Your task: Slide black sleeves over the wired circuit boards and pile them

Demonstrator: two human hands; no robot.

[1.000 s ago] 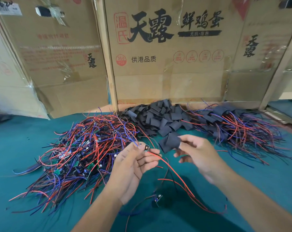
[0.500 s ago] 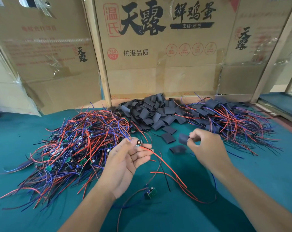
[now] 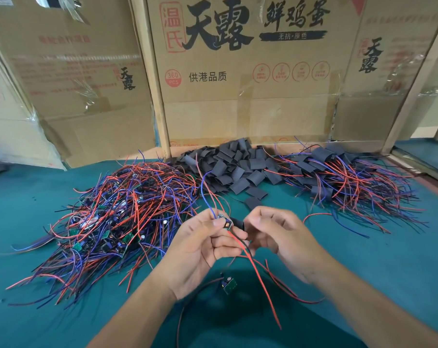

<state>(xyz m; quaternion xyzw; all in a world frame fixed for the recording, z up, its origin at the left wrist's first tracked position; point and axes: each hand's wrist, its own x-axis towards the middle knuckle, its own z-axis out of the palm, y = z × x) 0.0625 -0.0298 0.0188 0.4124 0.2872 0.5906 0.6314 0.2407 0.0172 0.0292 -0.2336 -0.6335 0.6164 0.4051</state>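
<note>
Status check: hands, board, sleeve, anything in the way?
Left hand pinches small wired circuit board. Right hand holds black sleeve at the board, not yet on. Nothing blocking.

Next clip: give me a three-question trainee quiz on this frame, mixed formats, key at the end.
1. True or false: the left hand pinches a wired circuit board.
2. The right hand holds: A) scissors B) a black sleeve C) nothing.
3. Fill in: the pile of empty sleeves lies against the ____ boxes.

Key: 1 true; 2 B; 3 cardboard.
</note>
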